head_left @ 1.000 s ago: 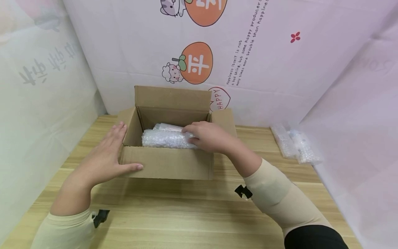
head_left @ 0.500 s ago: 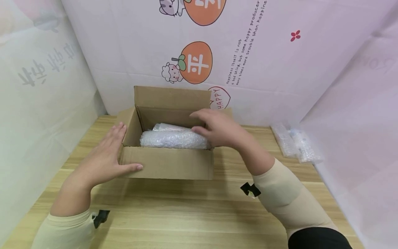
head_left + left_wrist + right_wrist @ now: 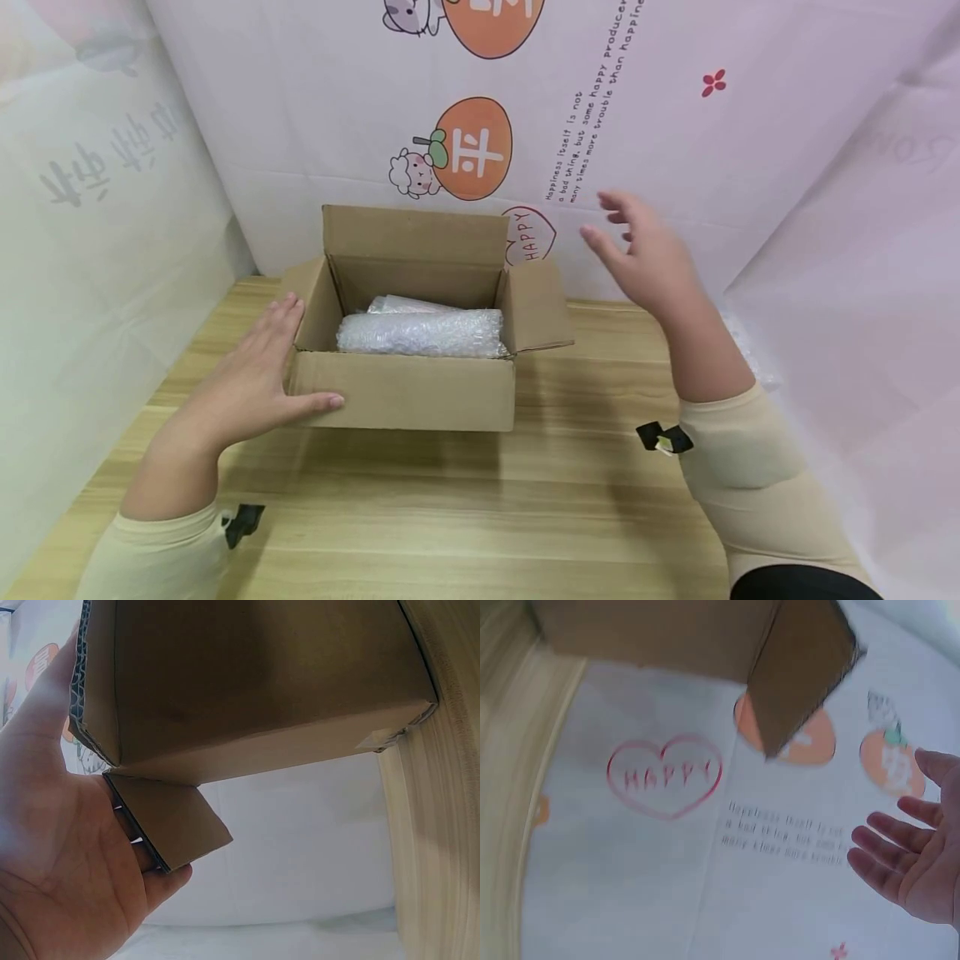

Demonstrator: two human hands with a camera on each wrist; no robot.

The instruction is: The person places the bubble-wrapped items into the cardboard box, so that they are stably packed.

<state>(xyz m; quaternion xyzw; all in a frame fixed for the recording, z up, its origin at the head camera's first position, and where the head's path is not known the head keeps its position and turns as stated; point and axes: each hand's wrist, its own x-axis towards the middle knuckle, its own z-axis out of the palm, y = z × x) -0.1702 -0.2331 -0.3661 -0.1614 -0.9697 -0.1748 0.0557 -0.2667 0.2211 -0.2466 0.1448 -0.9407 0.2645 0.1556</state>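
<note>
An open cardboard box [image 3: 420, 392] stands on the table with its flaps folded outward. Inside it lies a roll of bubble wrap [image 3: 420, 333], with another clear-wrapped bundle [image 3: 408, 305] behind. My left hand [image 3: 251, 379] rests at the box's left front corner, fingers straight along the left flap [image 3: 172, 817] and thumb stretched over the front flap. In the left wrist view, the fingers pass behind that small flap. My right hand [image 3: 652, 254] is raised in the air to the right of the box, fingers spread and holding nothing; the right wrist view shows its palm [image 3: 934, 877].
More bubble wrap [image 3: 753, 350] lies at the table's right edge, mostly hidden behind my right forearm. A printed white sheet [image 3: 637, 125] hangs behind the box, and more white sheets close off both sides. The wooden table [image 3: 420, 517] extends in front of the box.
My right hand has left the bubble wrap roll in the box and moved up and to the right. The roll stays inside the box. My left hand has not moved.
</note>
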